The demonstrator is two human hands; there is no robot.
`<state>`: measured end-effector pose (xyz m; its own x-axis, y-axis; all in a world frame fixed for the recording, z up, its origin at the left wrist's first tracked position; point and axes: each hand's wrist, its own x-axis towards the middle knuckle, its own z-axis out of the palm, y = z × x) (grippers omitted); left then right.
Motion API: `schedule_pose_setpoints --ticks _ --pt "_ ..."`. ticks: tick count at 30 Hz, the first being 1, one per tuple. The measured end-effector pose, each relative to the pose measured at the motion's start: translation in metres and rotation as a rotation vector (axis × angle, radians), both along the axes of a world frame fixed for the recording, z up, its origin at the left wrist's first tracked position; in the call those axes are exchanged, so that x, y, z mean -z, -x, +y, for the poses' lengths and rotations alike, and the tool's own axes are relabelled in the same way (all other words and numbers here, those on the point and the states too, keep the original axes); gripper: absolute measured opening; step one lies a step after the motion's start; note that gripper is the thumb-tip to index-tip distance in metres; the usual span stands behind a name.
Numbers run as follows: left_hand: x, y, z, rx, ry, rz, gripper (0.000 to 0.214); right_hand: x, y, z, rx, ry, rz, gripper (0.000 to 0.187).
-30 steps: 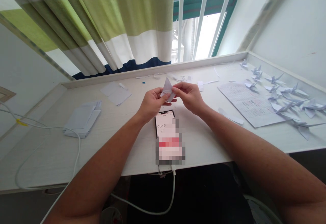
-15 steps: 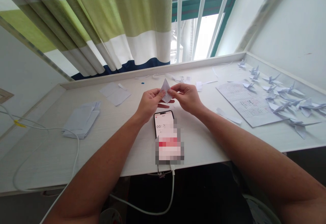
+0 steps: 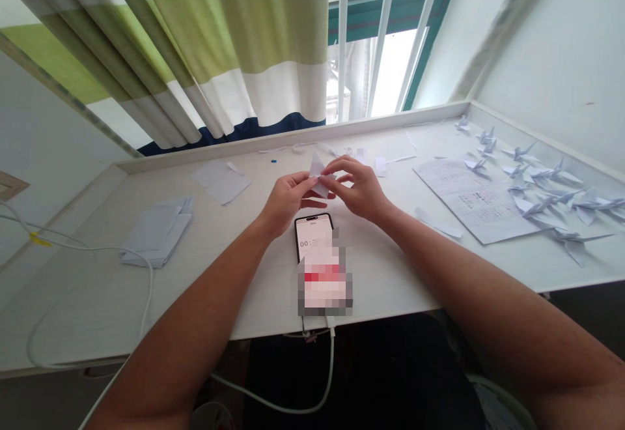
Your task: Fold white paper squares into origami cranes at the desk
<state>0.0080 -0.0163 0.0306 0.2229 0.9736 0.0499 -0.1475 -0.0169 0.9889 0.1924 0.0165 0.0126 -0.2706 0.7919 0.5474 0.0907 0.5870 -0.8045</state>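
A small white folded paper [image 3: 316, 167] with a pointed top is held up between my two hands, over the middle of the desk. My left hand [image 3: 289, 197] pinches its left side between thumb and fingers. From the right, my right hand [image 3: 357, 186] closes thumb and fingertips on the paper's other side. Fingers cover part of the folds. Just below the hands lies a phone [image 3: 312, 228] with a timer on its screen, its lower part blurred out.
Several folded paper cranes [image 3: 541, 189] crowd the desk's right side, beside a written sheet [image 3: 459, 189]. Stacked paper [image 3: 159, 231] and loose sheets [image 3: 222, 182] lie at left. A white cable [image 3: 149, 286] crosses the left edge; paper scraps [image 3: 381, 167] lie toward the back.
My right hand's fingers have shifted on the folded paper, and its right side now spreads out under them. My left hand stays nearly in place.
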Motion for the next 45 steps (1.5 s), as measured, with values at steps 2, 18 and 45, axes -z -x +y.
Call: schedule_pose_setpoints --ticks 2,18,45 --pt "0.001 -0.001 0.000 0.012 -0.022 0.017 0.022 0.001 0.000 0.002 0.025 0.025 0.021 0.018" --pt "0.004 0.005 0.006 -0.078 0.020 0.024 0.018 0.000 -0.005 0.002 0.057 -0.620 -0.494 0.017" --pt "0.010 0.011 0.006 0.193 -0.034 -0.070 0.046 -0.005 -0.015 0.004 0.140 -0.688 -0.433 0.013"
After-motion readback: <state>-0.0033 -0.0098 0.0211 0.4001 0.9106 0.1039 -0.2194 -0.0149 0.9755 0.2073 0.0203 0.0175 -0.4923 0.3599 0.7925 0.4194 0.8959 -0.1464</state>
